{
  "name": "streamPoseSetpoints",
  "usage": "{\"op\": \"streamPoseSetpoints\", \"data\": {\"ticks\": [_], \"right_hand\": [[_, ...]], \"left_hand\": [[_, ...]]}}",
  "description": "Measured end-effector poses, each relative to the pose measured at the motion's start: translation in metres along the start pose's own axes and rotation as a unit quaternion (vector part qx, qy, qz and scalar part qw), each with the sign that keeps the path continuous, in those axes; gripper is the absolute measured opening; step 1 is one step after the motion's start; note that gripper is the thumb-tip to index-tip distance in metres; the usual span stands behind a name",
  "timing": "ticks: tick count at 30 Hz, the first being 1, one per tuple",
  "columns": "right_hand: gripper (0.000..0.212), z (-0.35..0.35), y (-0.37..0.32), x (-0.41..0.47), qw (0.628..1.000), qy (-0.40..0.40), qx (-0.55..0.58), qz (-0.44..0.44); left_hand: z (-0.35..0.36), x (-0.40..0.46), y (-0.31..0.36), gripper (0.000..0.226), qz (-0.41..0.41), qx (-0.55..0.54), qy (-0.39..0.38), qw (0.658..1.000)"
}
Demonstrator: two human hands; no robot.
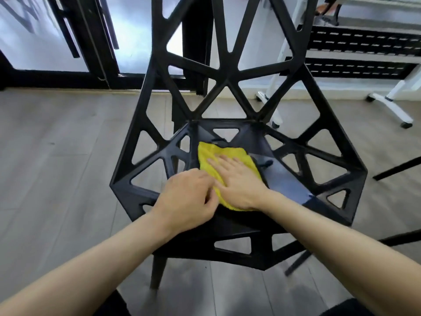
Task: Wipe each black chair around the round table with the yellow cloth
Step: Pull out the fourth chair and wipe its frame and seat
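Cloth [227, 160] half hidden under hands

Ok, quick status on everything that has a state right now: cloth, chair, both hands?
yellow cloth: spread flat on the chair seat, partly under the right hand.
black chair: upright on the wooden floor, seat being wiped.
right hand: open, fingers straight, pressing the cloth down.
left hand: fingers curled, at the cloth's near edge; whether it pinches the cloth cannot be told.
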State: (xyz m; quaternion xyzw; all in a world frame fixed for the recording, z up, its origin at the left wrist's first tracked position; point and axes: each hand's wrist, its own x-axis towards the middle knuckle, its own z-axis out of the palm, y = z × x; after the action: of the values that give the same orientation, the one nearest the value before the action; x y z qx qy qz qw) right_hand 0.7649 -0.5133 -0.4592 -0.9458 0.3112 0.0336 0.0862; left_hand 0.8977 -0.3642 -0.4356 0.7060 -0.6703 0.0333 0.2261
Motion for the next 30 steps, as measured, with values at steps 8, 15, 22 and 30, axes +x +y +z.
{"op": "streamPoseSetpoints", "data": {"ticks": [8,15,22,30], "right_hand": [[0.079,-0.006,0.006,0.061,0.999,0.034,0.019,-0.006],[0.081,0.009,-0.047,0.044,0.995,0.055,0.056,-0.056],[0.065,0.007,-0.022,0.097,0.987,0.125,0.096,0.021],[0.062,0.014,-0.106,0.037,0.953,0.1,0.251,-0.137]], "left_hand": [[-0.065,0.032,-0.105,0.039,-0.173,0.05,0.132,0.975],[-0.057,0.037,-0.12,0.032,-0.273,-0.219,0.11,0.93],[-0.055,0.034,-0.118,0.036,-0.285,-0.244,0.133,0.917],[-0.056,0.034,-0.122,0.034,-0.301,-0.256,0.141,0.908]]}}
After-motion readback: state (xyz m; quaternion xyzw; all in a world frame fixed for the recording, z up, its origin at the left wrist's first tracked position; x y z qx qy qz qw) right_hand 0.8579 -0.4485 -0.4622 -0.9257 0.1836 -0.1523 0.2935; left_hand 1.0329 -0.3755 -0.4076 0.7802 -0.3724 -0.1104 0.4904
